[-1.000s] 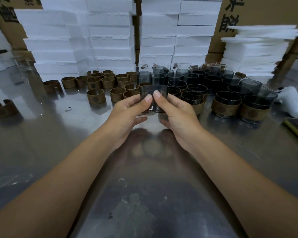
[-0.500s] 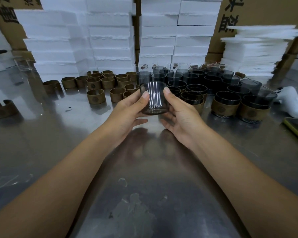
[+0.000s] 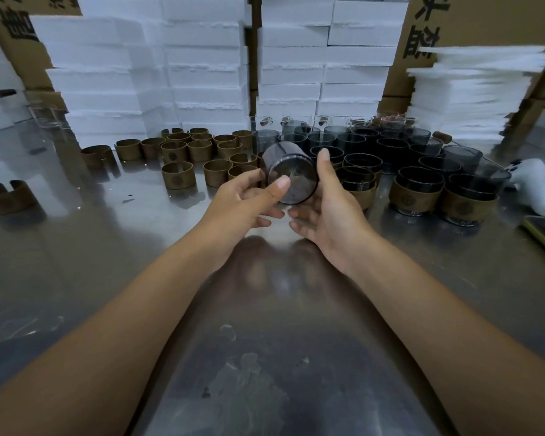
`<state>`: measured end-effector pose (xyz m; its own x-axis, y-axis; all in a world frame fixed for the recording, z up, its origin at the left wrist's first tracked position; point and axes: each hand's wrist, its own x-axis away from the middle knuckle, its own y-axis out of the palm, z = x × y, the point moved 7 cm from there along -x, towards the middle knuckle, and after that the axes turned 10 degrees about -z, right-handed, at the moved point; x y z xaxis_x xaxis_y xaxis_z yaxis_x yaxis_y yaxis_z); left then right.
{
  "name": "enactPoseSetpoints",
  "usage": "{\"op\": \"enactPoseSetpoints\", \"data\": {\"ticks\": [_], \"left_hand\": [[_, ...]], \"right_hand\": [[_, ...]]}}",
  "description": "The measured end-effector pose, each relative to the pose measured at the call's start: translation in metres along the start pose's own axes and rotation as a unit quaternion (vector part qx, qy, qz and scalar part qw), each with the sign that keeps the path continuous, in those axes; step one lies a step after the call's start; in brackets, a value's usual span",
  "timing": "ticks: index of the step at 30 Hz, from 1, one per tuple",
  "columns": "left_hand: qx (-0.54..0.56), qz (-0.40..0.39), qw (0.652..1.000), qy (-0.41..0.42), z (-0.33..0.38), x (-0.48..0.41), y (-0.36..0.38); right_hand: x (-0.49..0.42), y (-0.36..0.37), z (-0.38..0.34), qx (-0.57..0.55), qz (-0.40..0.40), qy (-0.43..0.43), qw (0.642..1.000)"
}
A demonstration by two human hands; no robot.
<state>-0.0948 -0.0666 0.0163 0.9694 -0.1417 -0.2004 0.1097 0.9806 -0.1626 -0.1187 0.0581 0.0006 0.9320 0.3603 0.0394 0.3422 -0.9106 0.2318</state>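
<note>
Holding one smoky dark round glass cup [image 3: 299, 177] in both hands, lifted off the shiny steel table [image 3: 265, 309], just in front of the rows of stock. Cup is tipped on its side, flat base toward my camera, mouth pointing away. My read: base check, or turning it to line up for a sleeve.

Left hand [image 3: 246, 202]: thumb pressed across the base, fingers wrapped under the wall. Grasping the cup. Right hand [image 3: 324, 212]: fingers cradle the wall from below, thumb up along the right side. Also grasping the cup. Two-hand hold makes sense: slick glass, and neither side has to squeeze hard.

Layout looks like a line, left to right. Open brown paper sleeves [image 3: 178, 174] stand left of the hands, within left-hand reach. Bare dark glass cups [image 3: 362, 160] are packed in the middle, behind the held one. Cups already wearing brown sleeves [image 3: 414, 191] are parked right. So I judge the next input comes from the left and the finished piece goes right.

Stacked white foam blocks [image 3: 202, 58] wall off the back edge. Thin white foam sheets [image 3: 466, 99] are piled back right, likely packing. White plastic handheld device [image 3: 535, 187] lies at far right; can't tell what it is.

Risk: cup is over hard steel and close to the packed row. A slip means chips. I'd hold it low and clear of its neighbours when bringing a sleeve in.
</note>
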Motion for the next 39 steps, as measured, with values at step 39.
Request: {"op": "enactPoseSetpoints", "data": {"ticks": [39], "left_hand": [[-0.346,0.059,0.927,-0.136,-0.034,-0.031,-0.036]], "right_hand": [[0.004,-0.002,-0.003,-0.050,0.051,-0.065,0.995]]}}
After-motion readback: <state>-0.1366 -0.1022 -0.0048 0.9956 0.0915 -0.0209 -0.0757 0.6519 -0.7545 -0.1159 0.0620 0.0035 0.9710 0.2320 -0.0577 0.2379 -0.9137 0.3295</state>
